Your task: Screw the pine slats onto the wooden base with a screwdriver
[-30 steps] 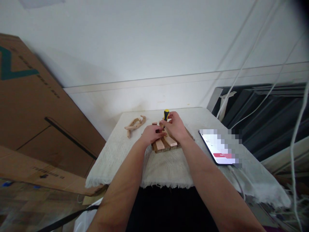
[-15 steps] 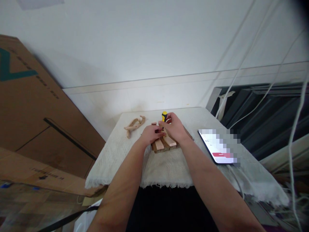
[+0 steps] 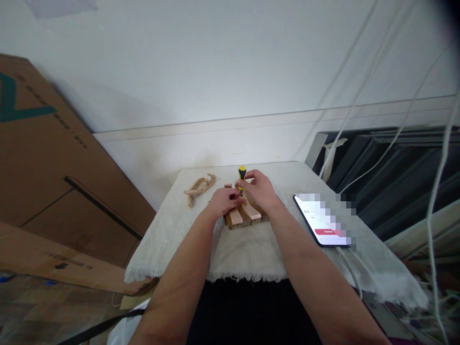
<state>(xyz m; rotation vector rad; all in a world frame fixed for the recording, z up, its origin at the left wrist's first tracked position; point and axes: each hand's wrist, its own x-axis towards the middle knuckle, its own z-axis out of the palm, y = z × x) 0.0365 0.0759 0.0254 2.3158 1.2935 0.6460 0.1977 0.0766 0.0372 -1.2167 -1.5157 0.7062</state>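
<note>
A small wooden slatted piece lies in the middle of a table covered with a white cloth. My right hand is closed round a screwdriver with a yellow and black handle, held upright over the wood. My left hand rests on the left side of the wooden piece, its fingers curled and pinched close to the screwdriver's tip. What they pinch is too small to make out. A curved wooden part lies apart on the cloth, to the left.
A phone with a lit screen lies on the cloth at the right, a cable leading off it. Big cardboard boxes lean at the left. White cords hang at the right over dark panels. A white wall stands behind.
The screwdriver's handle has shifted a little to the left with my right hand. My left hand has stayed on the wood.
</note>
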